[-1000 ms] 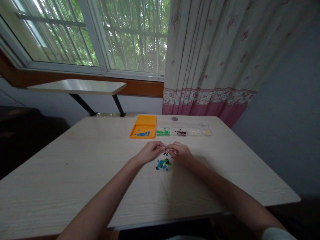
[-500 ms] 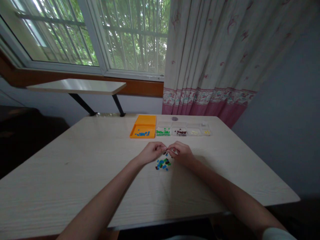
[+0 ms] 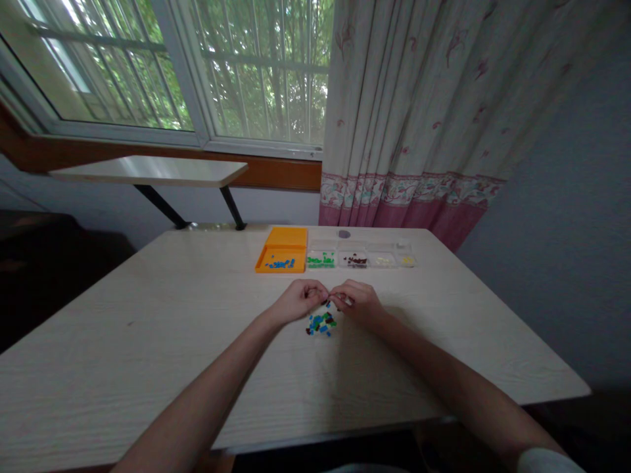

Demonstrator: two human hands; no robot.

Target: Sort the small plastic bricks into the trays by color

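Observation:
My left hand (image 3: 302,300) and my right hand (image 3: 355,302) meet at their fingertips over the table. Both are pinched closed, and whatever lies between the fingers is too small to make out. Just below them sits a small pile of mixed building pieces (image 3: 321,323) in blue, green, brown and white. A few dark and blue bits lie by the fingertips, partly hidden. Beyond the hands, an orange box (image 3: 260,268) with its lid raised holds blue pieces (image 3: 282,264). To its right, clear boxes hold green pieces (image 3: 321,261), brown pieces (image 3: 355,261) and pale yellow pieces (image 3: 383,261).
The pale wooden table (image 3: 207,309) reaches back to the wall. A raised shelf (image 3: 158,169) on black legs stands at the back left. A round grey disc (image 3: 344,234) lies behind the clear boxes. Behind the table hangs a curtain (image 3: 394,131) beside a barred window.
Hardly anything differs. Both hands stay fingertip to fingertip in the same place, and the view has shifted very slightly.

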